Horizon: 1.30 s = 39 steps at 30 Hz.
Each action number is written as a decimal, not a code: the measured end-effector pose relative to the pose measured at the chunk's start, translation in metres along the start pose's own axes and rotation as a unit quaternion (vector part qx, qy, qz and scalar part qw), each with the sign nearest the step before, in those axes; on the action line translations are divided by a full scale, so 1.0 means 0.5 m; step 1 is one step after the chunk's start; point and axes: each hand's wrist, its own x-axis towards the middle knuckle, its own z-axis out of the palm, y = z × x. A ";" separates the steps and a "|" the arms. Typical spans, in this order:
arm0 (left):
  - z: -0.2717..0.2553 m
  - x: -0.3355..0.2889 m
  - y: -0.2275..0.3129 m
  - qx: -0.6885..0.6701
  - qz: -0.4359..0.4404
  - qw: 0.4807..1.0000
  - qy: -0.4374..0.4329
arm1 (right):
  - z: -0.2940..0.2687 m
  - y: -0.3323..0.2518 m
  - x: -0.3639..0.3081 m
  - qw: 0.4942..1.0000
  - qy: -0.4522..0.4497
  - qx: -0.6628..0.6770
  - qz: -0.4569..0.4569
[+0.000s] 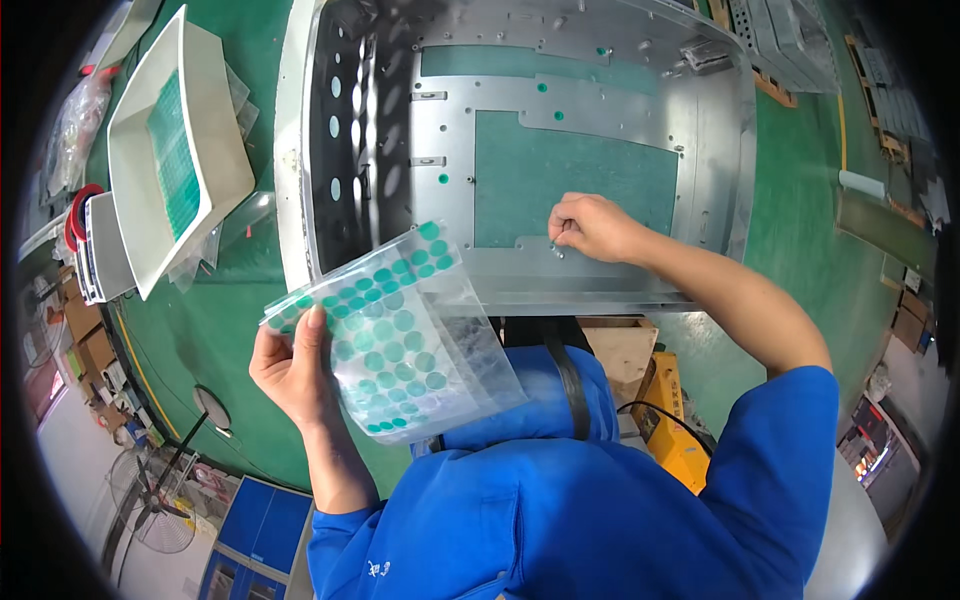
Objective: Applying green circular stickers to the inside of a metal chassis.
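Note:
My left hand (290, 362) grips clear plastic sheets of round green stickers (385, 335) at their left edge, thumb on top. The sheets hang in front of my body, and their upper corner overlaps the near edge of a large metal housing (575, 275). Above the near part of this housing is my right hand (595, 228), fingers curled in a pinch. Whatever sits between those fingertips is too small to make out. Just below them shows a small metal fitting (558, 251). Several green dots (558, 115) lie on the housing's inner panel.
Left of the housing stands a cream plastic bin (230, 165) with a green mesh-like sheet inside. A standing fan (152, 495) and blue cabinets (255, 535) are at lower left. Beside my legs is a yellow pallet jack (665, 400). Metal parts on pallets (785, 45) occupy the far right.

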 end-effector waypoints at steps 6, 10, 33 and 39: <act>-0.005 -0.004 -0.013 -0.009 -0.005 1.000 0.014 | 0.018 0.011 0.001 0.997 0.003 -0.077 -0.009; -0.008 -0.005 -0.018 -0.005 -0.004 1.000 -0.004 | 0.025 0.008 0.000 0.994 0.015 -0.106 -0.007; 0.003 -0.002 -0.023 -0.006 -0.012 1.000 0.008 | 0.045 0.017 -0.007 0.983 0.075 -0.151 -0.073; -0.002 -0.002 -0.026 -0.011 -0.011 1.000 0.002 | 0.048 0.023 -0.010 0.976 0.095 -0.160 -0.113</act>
